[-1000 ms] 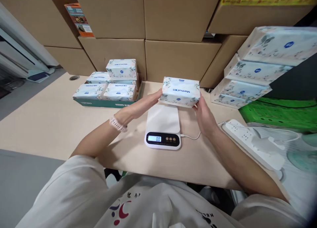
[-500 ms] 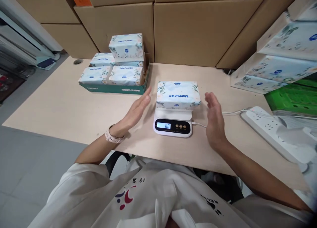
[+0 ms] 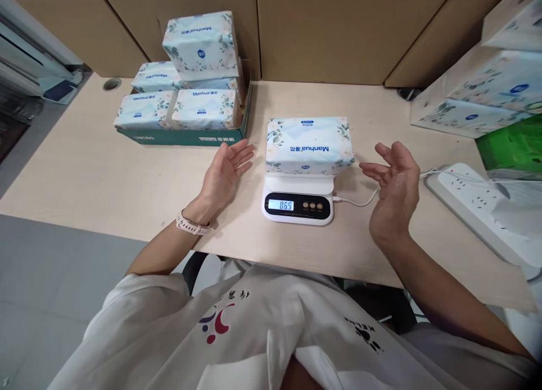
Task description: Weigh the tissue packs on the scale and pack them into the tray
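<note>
A floral-printed pack of tissues (image 3: 310, 144) rests on the platform of a white digital scale (image 3: 298, 216). The lit display (image 3: 281, 205) shows digits that look like 86.5. My left hand (image 3: 226, 170) is off to the left of the pack, palm turned inward, fingers stretched and holding nothing. On the other side my right hand (image 3: 393, 189) hovers with its fingers apart and loosely curved, also bare. Neither hand touches the pack or the scale.
At the left, a green carton (image 3: 182, 137) holds several tissue packs, with one on top (image 3: 201, 45). A power strip (image 3: 483, 209) lies at the right, near stacked packs (image 3: 491, 91) and a green crate (image 3: 512, 147). A white cable (image 3: 355, 202) joins the scale. Cardboard boxes (image 3: 322, 34) stand behind.
Both hands have moved outward, away from the pack, and turned their palms more upward. The display went from 0.0 to about 86.5. The view has tipped down and closer.
</note>
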`<state>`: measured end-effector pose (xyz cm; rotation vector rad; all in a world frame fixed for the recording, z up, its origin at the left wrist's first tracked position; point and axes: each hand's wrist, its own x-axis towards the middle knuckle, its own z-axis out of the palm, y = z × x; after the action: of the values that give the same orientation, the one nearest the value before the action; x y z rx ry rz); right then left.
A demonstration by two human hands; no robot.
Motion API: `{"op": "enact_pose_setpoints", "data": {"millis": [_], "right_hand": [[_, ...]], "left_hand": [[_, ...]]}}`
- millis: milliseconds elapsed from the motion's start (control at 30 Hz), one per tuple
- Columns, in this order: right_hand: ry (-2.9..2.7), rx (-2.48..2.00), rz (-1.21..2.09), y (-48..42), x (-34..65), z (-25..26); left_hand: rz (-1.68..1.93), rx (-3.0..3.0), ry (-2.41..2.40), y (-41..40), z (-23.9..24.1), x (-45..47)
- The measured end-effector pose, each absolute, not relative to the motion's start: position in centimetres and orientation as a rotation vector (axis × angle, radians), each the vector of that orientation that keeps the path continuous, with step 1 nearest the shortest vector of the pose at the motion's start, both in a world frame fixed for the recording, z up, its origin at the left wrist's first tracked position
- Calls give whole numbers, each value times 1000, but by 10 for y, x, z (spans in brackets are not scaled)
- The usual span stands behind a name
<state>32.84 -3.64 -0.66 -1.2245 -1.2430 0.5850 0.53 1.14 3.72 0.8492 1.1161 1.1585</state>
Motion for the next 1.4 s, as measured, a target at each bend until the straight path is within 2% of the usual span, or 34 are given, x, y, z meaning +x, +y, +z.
{"op": "enact_pose_setpoints", "data": {"millis": [1400], "right_hand": [[-1248,-1247,550,-36,327,-6]], "left_hand": [[1130,610,1096,21,30,-2]]}}
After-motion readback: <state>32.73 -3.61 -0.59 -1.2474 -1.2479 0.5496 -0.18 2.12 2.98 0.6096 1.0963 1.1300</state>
